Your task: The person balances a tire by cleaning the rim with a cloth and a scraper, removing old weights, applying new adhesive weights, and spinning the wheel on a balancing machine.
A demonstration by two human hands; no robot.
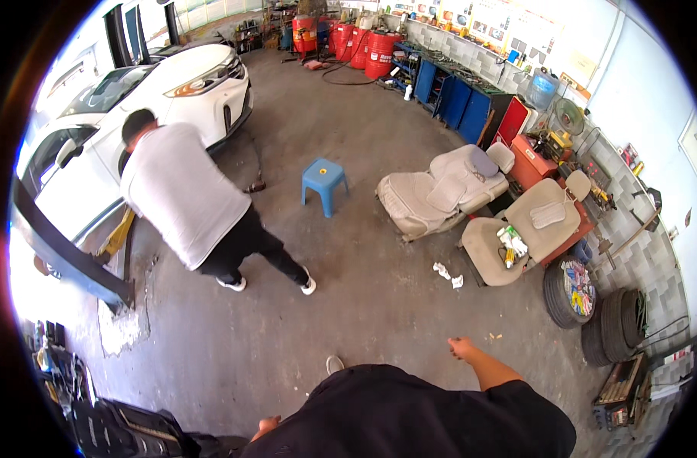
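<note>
My right hand (461, 349) hangs out over the concrete floor, its fingers curled in, with nothing seen in it. Scraps of white crumpled paper (449, 275) lie on the floor beyond it. Low at the left of my black shirt, only a small part of my left hand (268, 424) shows; its fingers are mostly hidden. Neither hand touches anything that I can see. Ahead stands a blue plastic stool (324, 182). Two beige car seats, one reclined (413, 197) and one upright (490, 252), rest on the floor to the right; bottles and packs (510, 246) lie on the upright one.
A person in a grey shirt (184, 195) bends beside a white car (188, 84) at the left, near a lift post (74, 252). Tires (616, 320) stand at the right. Blue cabinets (459, 103) and red drums (379, 55) line the back. Dark car parts (123, 427) sit lower left.
</note>
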